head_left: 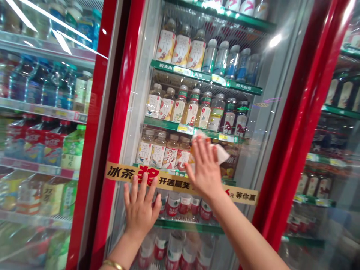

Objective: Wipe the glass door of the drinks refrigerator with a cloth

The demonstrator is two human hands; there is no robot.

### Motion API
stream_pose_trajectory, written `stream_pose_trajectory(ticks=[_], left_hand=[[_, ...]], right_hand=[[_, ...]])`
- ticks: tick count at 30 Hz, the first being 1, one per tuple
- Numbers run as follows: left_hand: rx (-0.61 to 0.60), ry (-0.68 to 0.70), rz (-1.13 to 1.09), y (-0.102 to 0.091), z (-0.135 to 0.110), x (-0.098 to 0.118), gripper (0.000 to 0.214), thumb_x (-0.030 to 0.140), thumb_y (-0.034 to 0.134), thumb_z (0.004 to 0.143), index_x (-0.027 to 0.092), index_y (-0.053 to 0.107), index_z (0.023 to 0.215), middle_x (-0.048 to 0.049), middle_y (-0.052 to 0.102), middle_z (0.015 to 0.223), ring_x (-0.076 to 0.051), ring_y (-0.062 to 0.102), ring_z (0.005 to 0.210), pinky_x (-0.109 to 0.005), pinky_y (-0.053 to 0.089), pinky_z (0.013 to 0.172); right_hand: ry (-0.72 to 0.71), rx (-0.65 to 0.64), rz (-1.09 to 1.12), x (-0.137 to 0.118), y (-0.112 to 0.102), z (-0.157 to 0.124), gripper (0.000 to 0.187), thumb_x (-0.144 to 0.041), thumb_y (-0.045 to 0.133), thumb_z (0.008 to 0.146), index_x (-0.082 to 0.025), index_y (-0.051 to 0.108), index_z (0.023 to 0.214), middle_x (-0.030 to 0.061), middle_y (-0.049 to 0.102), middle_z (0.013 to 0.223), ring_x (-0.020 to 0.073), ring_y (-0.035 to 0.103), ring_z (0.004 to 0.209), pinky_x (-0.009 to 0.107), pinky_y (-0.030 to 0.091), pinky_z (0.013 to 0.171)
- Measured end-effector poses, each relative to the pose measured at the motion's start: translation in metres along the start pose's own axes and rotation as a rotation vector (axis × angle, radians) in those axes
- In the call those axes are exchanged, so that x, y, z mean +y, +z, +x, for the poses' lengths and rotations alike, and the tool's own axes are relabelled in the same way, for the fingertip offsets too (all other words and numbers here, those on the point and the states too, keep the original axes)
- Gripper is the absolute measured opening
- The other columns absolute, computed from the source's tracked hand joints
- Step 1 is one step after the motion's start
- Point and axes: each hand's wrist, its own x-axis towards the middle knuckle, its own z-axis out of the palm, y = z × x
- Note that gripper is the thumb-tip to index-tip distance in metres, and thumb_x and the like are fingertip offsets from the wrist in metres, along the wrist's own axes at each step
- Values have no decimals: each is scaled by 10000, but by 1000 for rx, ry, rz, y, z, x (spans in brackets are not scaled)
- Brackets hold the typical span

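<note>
Head view, looking at a drinks cooler.

- Left hand [140, 208]: laid flat on the glass door [270, 123], palm to the pane, fingers spread and pointing up. It has hold of nothing. The fingertips reach the lower edge of a yellow banner strip [174, 182] that runs across the door. A gold bracelet [114, 264] sits on the wrist at the bottom edge of the frame.
- Right hand [205, 167]: also opened out flat, fingers together and angled up and to the left. It presses a white cloth [221, 152] against the glass. The cloth is not gripped in a fist; it lies pinned under the palm and fingers, with its edge showing past the fingertips and out to the right.
- Cloth position: on the outer face of the door, just above the yellow strip and just below the green shelf rail [168, 125]. It is higher than the left hand and to its right.
- The two hands are near each other but apart.
- Door frame: red frame [118, 123] on both sides of the pane.
- Behind the glass: rows of tea bottles [181, 48] upright on the upper shelves, red-labelled bottles [185, 204] on the shelf level with the left hand.
- Neighbouring cooler [42, 93] to the left holds blue, red and green bottles, blurred by reflections.
</note>
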Motion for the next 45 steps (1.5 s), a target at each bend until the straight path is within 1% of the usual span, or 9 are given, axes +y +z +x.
stream_pose_trajectory(ticks=[3,5,12,18,20,28,35,41,45], left_hand=[[5,20,0,0,-1,-2,784,371,599,1025,336,276,1738,-21,196,1845,-295,106,1744,-570,28,1433],[8,19,9,0,0,-1,793,367,612,1021,333,277,1739,-24,200,1844,-295,112,1743,-564,31,1435],[6,9,42,0,1,1,798,375,640,1012,332,299,1733,-50,240,1834,-312,130,1740,-599,71,1429],[46,48,-5,6,-7,-3,736,375,547,1042,241,318,1729,-126,345,1801,-329,137,1735,-613,77,1429],[46,46,2,7,-7,-4,740,363,540,1040,235,309,1731,-133,371,1789,-332,138,1735,-622,86,1426],[14,30,54,2,-2,-1,778,348,620,1006,292,332,1726,-77,254,1832,-324,125,1740,-590,56,1433],[24,10,31,3,-8,-2,628,295,647,981,238,534,1596,-142,592,1623,-283,139,1741,-588,89,1437],[12,-10,61,-18,4,-18,721,308,624,1015,305,392,1697,-81,396,1781,-253,256,1714,-509,166,1428],[1,-26,123,-13,4,-32,813,286,562,1033,290,195,1759,-73,164,1852,-315,67,1747,-631,35,1421]], right_hand=[[-501,-122,50,-40,8,-18,727,-544,393,1127,-167,283,1739,15,268,1835,191,85,1734,447,147,1424],[-559,-151,51,-34,4,-8,668,-496,391,1134,-193,327,1726,-16,295,1824,175,123,1727,429,128,1427],[239,62,-21,17,-13,108,709,-435,273,1144,-133,111,1765,119,120,1865,301,12,1740,643,134,1393],[-678,-207,200,-73,14,58,607,-394,393,1129,-183,400,1697,32,391,1780,183,352,1659,404,361,1335],[-787,-253,226,-76,15,59,583,-374,411,1126,-195,435,1680,19,420,1765,167,395,1634,370,395,1304],[-77,47,130,-27,-3,182,704,-504,286,1145,-117,275,1733,100,212,1849,301,67,1738,597,14,1412],[-968,-340,261,-95,17,104,539,-486,405,1142,-227,581,1581,-19,480,1733,165,394,1636,372,344,1338],[-372,-52,171,-51,7,129,636,-493,339,1157,-192,340,1716,30,307,1817,253,158,1725,583,66,1420],[-332,-20,125,-76,17,67,650,-483,357,1148,-168,346,1717,34,284,1822,227,115,1732,510,-37,1427]])
